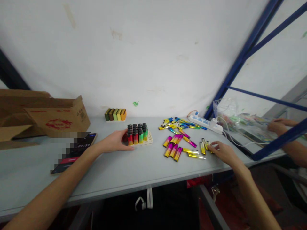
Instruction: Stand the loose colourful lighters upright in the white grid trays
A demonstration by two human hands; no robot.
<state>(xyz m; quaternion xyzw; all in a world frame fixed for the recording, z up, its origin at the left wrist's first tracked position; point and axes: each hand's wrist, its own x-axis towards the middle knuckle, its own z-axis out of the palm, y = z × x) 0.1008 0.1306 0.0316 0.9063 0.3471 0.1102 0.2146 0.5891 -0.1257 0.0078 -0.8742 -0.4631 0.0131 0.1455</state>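
Observation:
My left hand (118, 140) is closed around the left side of a white slotted tray (149, 138). Its thumb lies along the front and the other fingers are partly hidden behind. Rows of lighter-shaped pieces (135, 138) with dark tops, red to green, stand upright in the tray, with vacant slots at the right. My right hand (222, 151) pinches a yellow-and-silver tube (209, 143) at the right of the table. Two similar tubes (202, 147) lie just left of its fingertips. Purple-and-yellow tubes (173, 150) lie in the middle, with blue-and-yellow ones (184, 123) behind.
A second filled block (115, 115) stands by the wall. At left are an open cardboard box (57, 118) and a phone (81, 145). A white power strip (206, 123) and blue frame (240, 64) stand at right. Beyond it, another person's hands (279, 126) are near plastic bags.

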